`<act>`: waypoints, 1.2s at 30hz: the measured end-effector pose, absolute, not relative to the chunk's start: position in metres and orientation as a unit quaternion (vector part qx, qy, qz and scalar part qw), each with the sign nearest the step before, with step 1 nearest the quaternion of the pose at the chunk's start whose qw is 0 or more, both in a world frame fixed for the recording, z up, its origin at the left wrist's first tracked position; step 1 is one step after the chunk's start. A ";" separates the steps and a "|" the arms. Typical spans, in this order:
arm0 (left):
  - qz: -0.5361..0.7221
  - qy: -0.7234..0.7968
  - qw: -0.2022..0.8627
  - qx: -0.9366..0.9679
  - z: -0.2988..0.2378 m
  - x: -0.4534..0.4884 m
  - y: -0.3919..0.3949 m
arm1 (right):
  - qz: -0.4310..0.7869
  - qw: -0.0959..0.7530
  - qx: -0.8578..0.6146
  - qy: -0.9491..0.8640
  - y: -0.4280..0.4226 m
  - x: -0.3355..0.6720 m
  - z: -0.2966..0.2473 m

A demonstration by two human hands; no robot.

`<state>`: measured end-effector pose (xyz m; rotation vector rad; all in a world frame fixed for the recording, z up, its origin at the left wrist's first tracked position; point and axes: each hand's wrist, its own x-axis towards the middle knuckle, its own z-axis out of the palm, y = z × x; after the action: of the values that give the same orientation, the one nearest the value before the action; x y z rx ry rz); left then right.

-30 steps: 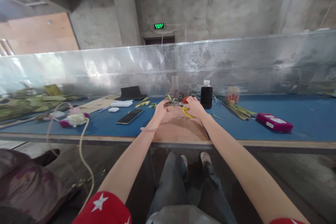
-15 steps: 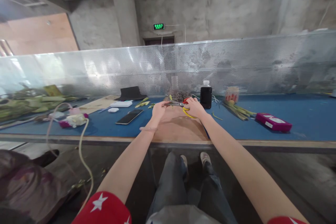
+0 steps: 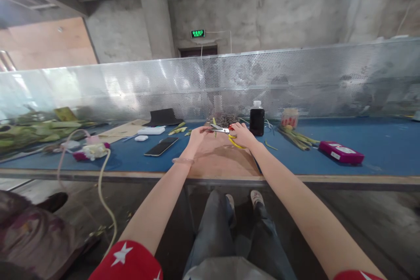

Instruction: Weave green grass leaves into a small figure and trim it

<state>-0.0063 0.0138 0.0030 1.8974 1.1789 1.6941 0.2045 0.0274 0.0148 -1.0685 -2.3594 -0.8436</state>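
Note:
My right hand (image 3: 243, 135) is closed round the handles of a pair of scissors (image 3: 221, 130), with yellow and red grips. The scissor blades point left and stand apart, close to the fingertips of my left hand (image 3: 197, 135). Those fingers are pinched together by a thin yellow-green plant strip (image 3: 214, 121), which rises just behind the blades. How the fingers grip it is partly hidden. Both hands are over a brown board (image 3: 226, 159) at the front of the table. Behind them lies a tangled heap of thin grey-brown strands (image 3: 228, 120).
A phone (image 3: 161, 146) lies left of the board. A dark bottle with a white cap (image 3: 257, 121) stands right, near a bundle of green stalks (image 3: 297, 137) and a magenta box (image 3: 341, 152). Leaves (image 3: 39, 131) cover the far left; a perforated metal screen (image 3: 295, 83) runs behind.
The scissor blades have opened wider and now show brighter. My left hand has shifted very slightly left; my right hand stays nearly in place.

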 end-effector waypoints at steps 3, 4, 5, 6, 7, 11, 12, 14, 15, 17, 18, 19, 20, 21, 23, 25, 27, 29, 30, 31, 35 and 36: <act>0.612 0.403 0.182 0.656 0.001 -0.007 0.016 | -0.297 0.206 -0.385 -0.849 0.028 0.205 0.014; 0.621 0.398 0.188 0.649 0.001 -0.007 0.017 | -0.295 0.205 -0.387 -0.849 0.028 0.205 0.014; 0.629 0.393 0.196 0.641 0.000 -0.007 0.018 | -0.294 0.205 -0.387 -0.849 0.028 0.205 0.014; 0.636 0.389 0.204 0.634 -0.001 -0.007 0.019 | -0.294 0.204 -0.387 -0.850 0.028 0.205 0.014; 0.641 0.387 0.212 0.628 -0.001 -0.007 0.019 | -0.293 0.204 -0.385 -0.851 0.028 0.206 0.014; 0.642 0.389 0.235 0.617 -0.001 -0.007 0.019 | -0.290 0.204 -0.380 -0.854 0.028 0.206 0.015; 0.641 0.389 0.240 0.616 -0.001 -0.007 0.018 | -0.288 0.202 -0.381 -0.855 0.027 0.206 0.015; 0.639 0.391 0.241 0.617 0.000 -0.008 0.018 | -0.285 0.195 -0.385 -0.856 0.026 0.206 0.015; 0.637 0.393 0.239 0.619 0.000 -0.008 0.017 | -0.283 0.191 -0.387 -0.856 0.025 0.205 0.016; 0.634 0.392 0.235 0.624 0.000 -0.008 0.017 | -0.281 0.187 -0.389 -0.857 0.025 0.205 0.015; 0.633 0.391 0.235 0.626 0.000 -0.008 0.017 | -0.280 0.185 -0.389 -0.858 0.025 0.205 0.015; 0.631 0.389 0.237 0.627 0.000 -0.008 0.017 | -0.279 0.183 -0.389 -0.859 0.025 0.204 0.015; 0.630 0.388 0.241 0.628 0.000 -0.008 0.017 | -0.278 0.181 -0.389 -0.860 0.025 0.204 0.015; 0.629 0.387 0.245 0.628 0.000 -0.008 0.017 | -0.277 0.179 -0.388 -0.861 0.025 0.204 0.015; 0.628 0.388 0.248 0.627 0.000 -0.008 0.017 | -0.274 0.176 -0.387 -0.863 0.025 0.205 0.014; 0.629 0.391 0.249 0.623 0.000 -0.009 0.018 | -0.271 0.174 -0.387 -0.864 0.025 0.205 0.014; 0.630 0.391 0.251 0.622 -0.001 -0.009 0.019 | -0.268 0.175 -0.389 -0.864 0.024 0.204 0.014; 0.628 0.388 0.255 0.625 -0.002 -0.010 0.019 | -0.265 0.176 -0.393 -0.863 0.024 0.204 0.015; 0.627 0.386 0.256 0.627 -0.002 -0.010 0.020 | -0.263 0.178 -0.396 -0.862 0.023 0.203 0.015; 0.626 0.385 0.256 0.627 -0.002 -0.010 0.020 | -0.261 0.179 -0.399 -0.861 0.023 0.203 0.015; 0.629 0.395 0.251 0.621 -0.002 -0.010 0.020 | -0.256 0.184 -0.403 -0.859 0.024 0.203 0.015; 0.629 0.398 0.248 0.620 -0.002 -0.010 0.020 | -0.255 0.186 -0.403 -0.859 0.025 0.203 0.015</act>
<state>-0.0101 0.0201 -0.0023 1.6889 1.0857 1.7137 0.2032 0.0246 0.0151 -1.1355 -2.4184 -0.7185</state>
